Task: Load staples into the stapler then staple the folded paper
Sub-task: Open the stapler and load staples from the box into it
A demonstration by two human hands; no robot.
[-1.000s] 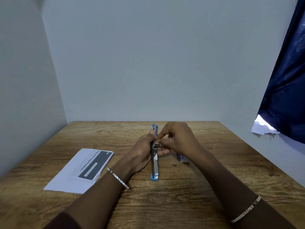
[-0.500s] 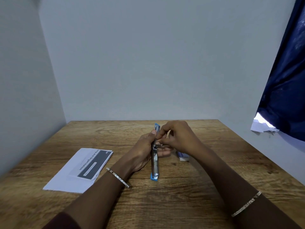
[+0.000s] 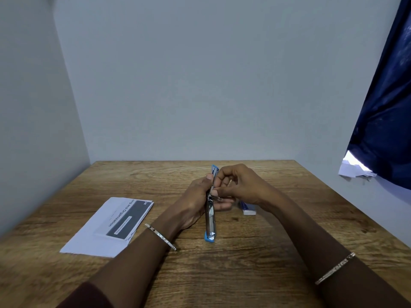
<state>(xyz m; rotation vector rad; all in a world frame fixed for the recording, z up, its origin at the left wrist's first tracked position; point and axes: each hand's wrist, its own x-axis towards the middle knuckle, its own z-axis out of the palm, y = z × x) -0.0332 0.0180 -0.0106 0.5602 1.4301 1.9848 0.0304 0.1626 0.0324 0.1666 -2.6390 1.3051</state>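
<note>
A blue and metal stapler (image 3: 210, 221), swung open flat, stands on its near end on the wooden table (image 3: 244, 263). My left hand (image 3: 193, 203) grips its middle from the left. My right hand (image 3: 240, 185) pinches something small at the stapler's metal channel; the fingers hide it, so I cannot tell whether it is a strip of staples. A small blue and white staple box (image 3: 247, 208) lies just right of my hands, partly hidden. The folded paper (image 3: 106, 227), white with a dark printed panel, lies flat to the left.
Grey walls close the table in at the back and left. At the right, a dark blue curtain (image 3: 387, 107) hangs over a wall edge, with torn white paper (image 3: 355, 168) below it. Both wrists wear thin bracelets.
Both hands stay on the stapler, with my right fingers shifting slightly at the channel. The view has drifted a little, showing more of the staple box.
</note>
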